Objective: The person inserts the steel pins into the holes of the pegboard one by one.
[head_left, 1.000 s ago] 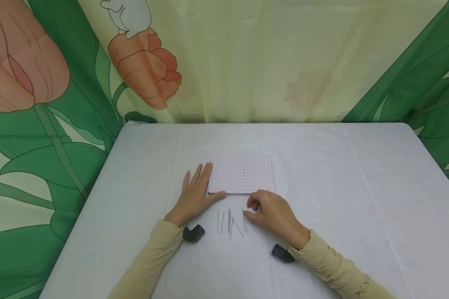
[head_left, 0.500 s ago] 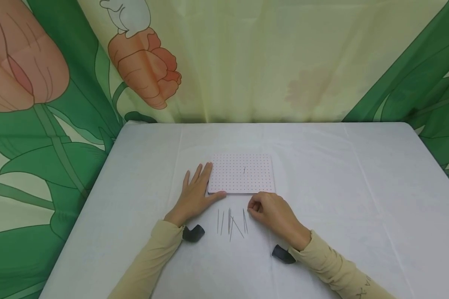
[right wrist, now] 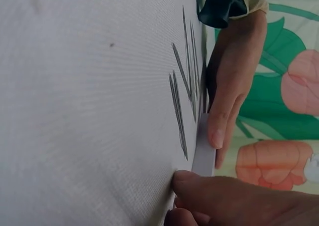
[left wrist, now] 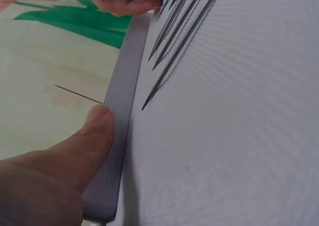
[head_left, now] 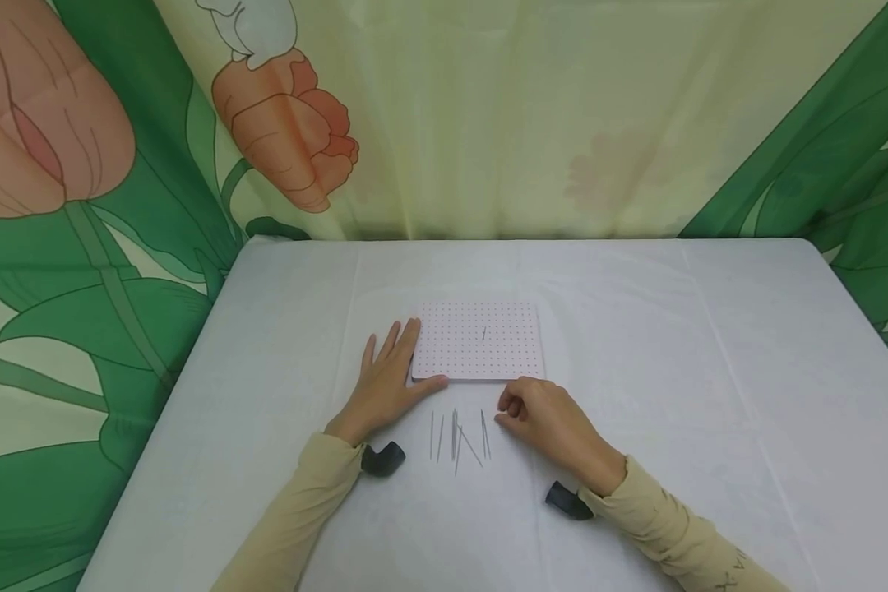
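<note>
A white board with a grid of small holes lies on the table. One thin metal needle stands up from it. My left hand is spread at the board's left side, with the thumb on its near edge. Several loose needles lie in front of the board, some crossing. Just right of a close-set group of needles, my right hand hovers low with loosely bent fingers. Its thumb and index tips are apart, and nothing shows between them.
A white cloth covers the table. Behind it hangs a printed curtain with plants and a carrot. Dark camera mounts sit at both wrists, below the beige sleeves.
My right hand draws back slightly rightward from the needles. Its thumb and fingertips come together, then part. My left hand and the standing needle keep their places.
</note>
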Action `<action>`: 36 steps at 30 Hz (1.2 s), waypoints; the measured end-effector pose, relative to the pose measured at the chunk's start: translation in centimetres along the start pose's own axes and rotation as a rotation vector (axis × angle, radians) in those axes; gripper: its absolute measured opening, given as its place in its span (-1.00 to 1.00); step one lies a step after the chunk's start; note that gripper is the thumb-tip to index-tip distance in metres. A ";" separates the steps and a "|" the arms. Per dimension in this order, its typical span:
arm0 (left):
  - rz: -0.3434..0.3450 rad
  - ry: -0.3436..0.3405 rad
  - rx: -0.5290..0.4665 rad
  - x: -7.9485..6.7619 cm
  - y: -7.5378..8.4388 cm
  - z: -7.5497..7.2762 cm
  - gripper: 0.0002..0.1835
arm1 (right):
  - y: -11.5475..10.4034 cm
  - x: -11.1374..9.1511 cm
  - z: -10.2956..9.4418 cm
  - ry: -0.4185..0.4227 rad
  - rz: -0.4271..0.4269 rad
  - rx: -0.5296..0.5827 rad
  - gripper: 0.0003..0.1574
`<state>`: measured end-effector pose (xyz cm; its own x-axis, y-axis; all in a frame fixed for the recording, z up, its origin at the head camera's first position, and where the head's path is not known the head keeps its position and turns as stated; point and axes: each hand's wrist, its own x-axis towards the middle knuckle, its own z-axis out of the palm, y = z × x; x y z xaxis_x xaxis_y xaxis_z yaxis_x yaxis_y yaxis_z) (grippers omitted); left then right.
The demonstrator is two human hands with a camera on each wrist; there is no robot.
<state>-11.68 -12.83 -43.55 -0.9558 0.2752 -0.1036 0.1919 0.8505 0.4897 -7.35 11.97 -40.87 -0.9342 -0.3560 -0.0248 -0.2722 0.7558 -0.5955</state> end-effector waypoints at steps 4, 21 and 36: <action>-0.001 -0.002 0.006 0.1 0.0 0.1 0.10 | 0.3 -0.1 -0.1 0.003 -0.012 0.032 -0.88; 0.003 0.002 0.002 0.1 0.0 0.1 0.10 | -0.3 -0.1 0.6 -0.018 -0.013 -0.005 -0.76; 0.010 -0.002 0.002 0.0 -0.2 0.0 0.12 | -1.7 0.2 0.7 -0.041 0.059 -0.033 -0.91</action>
<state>-11.73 -12.97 -43.61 -0.9534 0.2845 -0.1006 0.2018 0.8489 0.4886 -6.88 10.23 -40.43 -0.9386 -0.3322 -0.0926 -0.2250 0.7934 -0.5656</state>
